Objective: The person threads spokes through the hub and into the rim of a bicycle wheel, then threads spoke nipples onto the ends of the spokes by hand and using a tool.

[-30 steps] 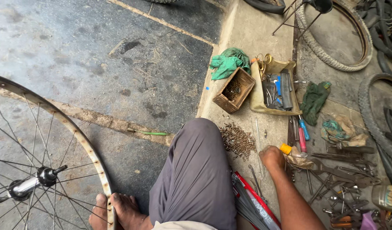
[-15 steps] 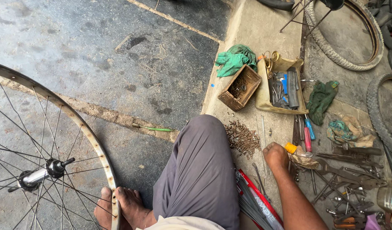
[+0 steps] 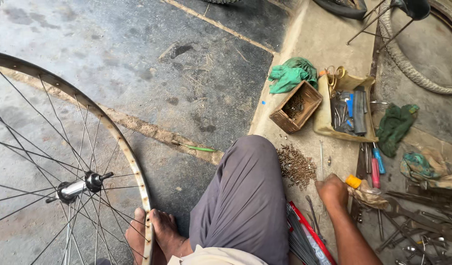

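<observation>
Near the right edge of the ledge, my right hand (image 3: 333, 192) rests knuckles-up among the tools, fingers curled shut, though I cannot tell whether anything sits inside them; a small yellow piece (image 3: 354, 181) lies touching its far side, by crumpled paper (image 3: 369, 196). Just left of the hand is a heap of small rusty nipples (image 3: 296, 166), and nearer me a bundle of spokes (image 3: 300, 240) in a red sleeve. My left hand is out of view. I judge the spokes light, thin and springy, best pinched near one end, while the nipples are tiny, loose and gritty, easier scooped than picked singly. Farther off sit a wooden box (image 3: 296, 107), a green rag (image 3: 291, 74) and a tool tray (image 3: 347, 107). At left, the wheel (image 3: 83, 182) stands against my foot (image 3: 157, 235).
</observation>
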